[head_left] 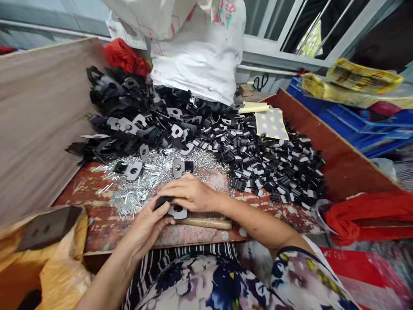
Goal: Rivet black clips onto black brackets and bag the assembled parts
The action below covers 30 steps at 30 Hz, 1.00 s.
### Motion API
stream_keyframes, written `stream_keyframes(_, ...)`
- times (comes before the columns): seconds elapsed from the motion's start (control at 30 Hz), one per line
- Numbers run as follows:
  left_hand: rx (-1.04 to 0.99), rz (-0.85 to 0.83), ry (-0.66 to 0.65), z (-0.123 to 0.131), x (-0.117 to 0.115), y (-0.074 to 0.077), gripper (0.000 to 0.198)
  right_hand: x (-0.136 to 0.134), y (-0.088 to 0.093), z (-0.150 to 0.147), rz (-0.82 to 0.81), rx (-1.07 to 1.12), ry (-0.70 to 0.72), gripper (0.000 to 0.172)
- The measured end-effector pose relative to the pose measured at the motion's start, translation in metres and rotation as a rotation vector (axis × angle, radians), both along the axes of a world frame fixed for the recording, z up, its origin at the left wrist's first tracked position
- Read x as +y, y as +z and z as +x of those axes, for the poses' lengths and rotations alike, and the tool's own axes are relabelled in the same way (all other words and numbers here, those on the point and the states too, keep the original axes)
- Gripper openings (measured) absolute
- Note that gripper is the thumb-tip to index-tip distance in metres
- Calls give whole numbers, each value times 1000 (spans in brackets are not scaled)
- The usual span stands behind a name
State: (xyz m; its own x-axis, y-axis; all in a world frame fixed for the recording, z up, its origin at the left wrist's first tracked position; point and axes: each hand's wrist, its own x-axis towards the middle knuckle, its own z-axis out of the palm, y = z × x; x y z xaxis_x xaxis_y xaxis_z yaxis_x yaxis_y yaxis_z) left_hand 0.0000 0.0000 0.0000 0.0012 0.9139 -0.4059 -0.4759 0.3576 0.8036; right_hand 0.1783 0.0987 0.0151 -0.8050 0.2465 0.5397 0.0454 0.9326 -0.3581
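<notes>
My left hand [153,219] is closed around a black plastic part with a flat grey plate [178,211] that has a round hole in it. From above, my right hand [190,193] presses its fingers onto the same part, partly hiding it. A wooden handle [206,223] lies on the worn red board [106,232] just under my hands. Beyond my fingers are a heap of thin silvery metal pins [138,193] and two similar plastic parts, one grey-plated part [133,171] at left and another part [178,168] nearer the middle.
Large black parts [112,94] are piled at the back left, small black clips [264,159] at the right. Wooden side boards [338,150] edge the bench. A white sack [196,56] stands behind; an orange-yellow bag [67,258] sits at front left, red cloth [371,215] at right.
</notes>
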Motion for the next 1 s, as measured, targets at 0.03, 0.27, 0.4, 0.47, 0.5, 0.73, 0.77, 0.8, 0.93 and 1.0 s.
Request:
stream_keyframes(0.03,-13,4,-14,1,1,2,41,13,3,29,7,6,-220,32)
stream_keyframes(0.27,-176,1,34,5,-6,5,34,78,3,195,53,-153,-1177,22)
stream_keyframes(0.4,-107,-33,39,4,-19,7,30,61,-1,192,65,19,-1159,29)
stream_keyframes(0.47,-70,-49,30,2,-25,10,34,37,-7,164,-78,93,-1047,30)
stream_keyframes(0.5,-58,-58,34,1,-28,11,35,23,-12,149,-195,78,-953,29)
stream_keyframes(0.73,-32,-99,83,-14,-46,10,34,-24,-41,112,-182,-154,-756,35)
stream_keyframes(0.77,-36,-94,77,-15,-47,8,32,-25,-40,116,-131,-184,-713,43)
stream_keyframes(0.8,-41,-84,72,-16,-48,7,30,-26,-39,119,-89,-224,-641,51)
stream_keyframes(0.93,-49,-29,41,-7,-47,3,29,-24,-42,113,-35,-329,-463,54)
stream_keyframes(1.0,-21,-9,-22,4,-45,4,28,-22,-44,101,-77,-264,-560,41)
